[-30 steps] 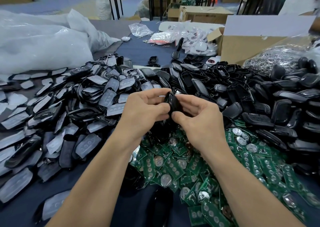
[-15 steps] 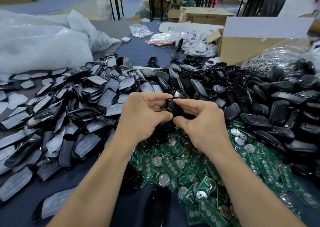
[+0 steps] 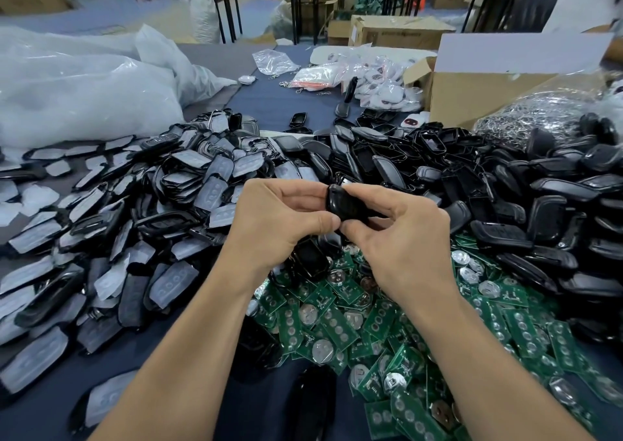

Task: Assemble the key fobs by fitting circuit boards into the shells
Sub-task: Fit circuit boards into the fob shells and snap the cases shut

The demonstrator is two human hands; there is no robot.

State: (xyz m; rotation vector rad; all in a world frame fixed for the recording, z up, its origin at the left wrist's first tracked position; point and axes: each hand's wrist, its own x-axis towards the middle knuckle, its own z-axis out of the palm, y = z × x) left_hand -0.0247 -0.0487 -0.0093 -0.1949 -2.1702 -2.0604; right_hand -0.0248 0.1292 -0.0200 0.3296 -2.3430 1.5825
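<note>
Nearest, the green circuit boards lie heaped on the counter beneath the wrists. Just above them both hands are together: the left hand and right hand pinch one black key fob shell between thumbs and fingertips. A second ago it stood on edge; now it lies flatter, glossy back up. The halves are probably being pressed shut, though no board shows inside. Beyond, the loose shells and cardboard box sit unchanged.
</note>
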